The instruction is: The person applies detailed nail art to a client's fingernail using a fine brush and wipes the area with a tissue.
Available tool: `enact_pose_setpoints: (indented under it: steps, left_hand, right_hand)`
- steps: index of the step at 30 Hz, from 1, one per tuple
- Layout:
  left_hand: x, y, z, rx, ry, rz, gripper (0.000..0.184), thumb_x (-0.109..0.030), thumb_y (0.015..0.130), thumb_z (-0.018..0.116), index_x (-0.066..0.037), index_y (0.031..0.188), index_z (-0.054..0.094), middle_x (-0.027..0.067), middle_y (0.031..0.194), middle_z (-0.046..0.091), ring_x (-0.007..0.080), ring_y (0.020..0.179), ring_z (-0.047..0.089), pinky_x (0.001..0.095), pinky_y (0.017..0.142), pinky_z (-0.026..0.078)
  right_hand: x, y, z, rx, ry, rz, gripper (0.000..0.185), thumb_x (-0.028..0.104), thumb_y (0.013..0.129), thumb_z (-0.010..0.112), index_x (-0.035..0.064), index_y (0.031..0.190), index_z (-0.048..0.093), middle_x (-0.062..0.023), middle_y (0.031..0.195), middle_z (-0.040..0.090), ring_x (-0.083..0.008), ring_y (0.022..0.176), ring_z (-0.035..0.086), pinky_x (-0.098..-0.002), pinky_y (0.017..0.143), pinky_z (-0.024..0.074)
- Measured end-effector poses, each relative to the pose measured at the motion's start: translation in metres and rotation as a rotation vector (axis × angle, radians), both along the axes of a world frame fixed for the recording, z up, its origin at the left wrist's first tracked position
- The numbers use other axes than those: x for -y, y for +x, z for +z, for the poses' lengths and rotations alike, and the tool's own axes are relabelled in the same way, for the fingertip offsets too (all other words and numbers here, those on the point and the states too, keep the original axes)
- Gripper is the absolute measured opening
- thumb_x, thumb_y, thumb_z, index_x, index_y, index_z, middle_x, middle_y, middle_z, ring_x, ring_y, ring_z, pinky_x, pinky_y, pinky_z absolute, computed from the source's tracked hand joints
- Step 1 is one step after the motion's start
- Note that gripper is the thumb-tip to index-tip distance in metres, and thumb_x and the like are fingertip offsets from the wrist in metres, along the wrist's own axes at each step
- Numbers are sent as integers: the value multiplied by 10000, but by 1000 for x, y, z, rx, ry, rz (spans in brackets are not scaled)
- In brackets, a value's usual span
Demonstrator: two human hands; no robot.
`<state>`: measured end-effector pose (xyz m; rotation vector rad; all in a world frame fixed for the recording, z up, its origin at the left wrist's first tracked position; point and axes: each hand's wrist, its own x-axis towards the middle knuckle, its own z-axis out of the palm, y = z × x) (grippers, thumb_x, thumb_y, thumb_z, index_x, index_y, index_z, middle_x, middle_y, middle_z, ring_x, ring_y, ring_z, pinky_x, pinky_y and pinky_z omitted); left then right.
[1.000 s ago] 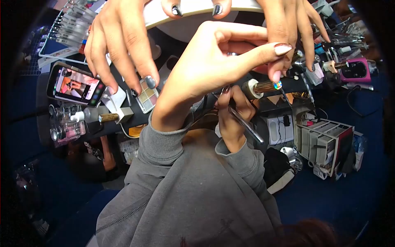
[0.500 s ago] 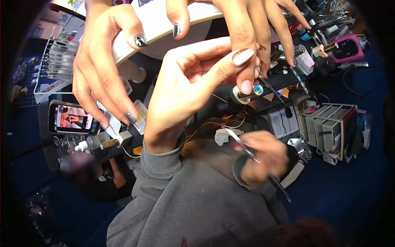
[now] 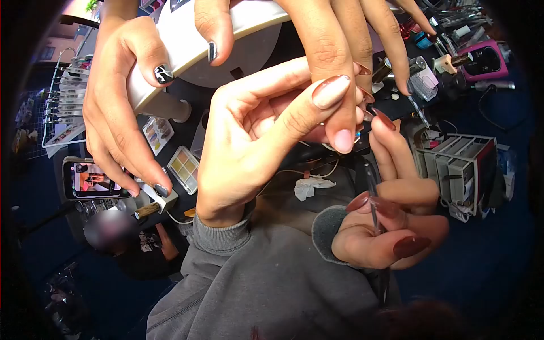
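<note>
My left hand (image 3: 249,136), with its shiny brown nails, pinches one finger (image 3: 328,73) of another person between thumb and fingers. That finger points down, and its tip has a plain pinkish nail. At the right, my right hand (image 3: 391,226) is closed around a thin dark tool (image 3: 372,178), held roughly upright just below and right of that fingertip. The other person's second hand (image 3: 122,102), with dark painted nails, rests on the left over the white curved lamp (image 3: 226,31). A palette of colours (image 3: 184,170) lies left of my left wrist.
A phone (image 3: 93,178) stands at the left below a rack of nail samples (image 3: 68,99). White drawers (image 3: 456,170) and a pink device (image 3: 484,61) are at the right. A crumpled tissue (image 3: 311,186) lies below my hands. A blurred person (image 3: 141,255) is at lower left.
My right hand has swung out to the right and then come up near the held finger, the tool still in it. My left hand has shifted slightly left and down with the finger.
</note>
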<state>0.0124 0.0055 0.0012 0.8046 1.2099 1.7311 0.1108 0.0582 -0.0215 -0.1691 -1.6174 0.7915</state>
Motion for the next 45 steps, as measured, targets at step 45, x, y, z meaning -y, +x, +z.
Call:
enact_pose_setpoints:
  steps: [45]
  left_hand:
    - [1,-7,-5,-77,40,-86,357,-161,799,425,98,1042,382,174,920,496,190,817,530,260,737,429]
  right_hand:
    - [7,-10,-4,-73,-136,-8,362,261,827,135,-35,657,254,-115,490,331,-400,547,528,-427,524,511]
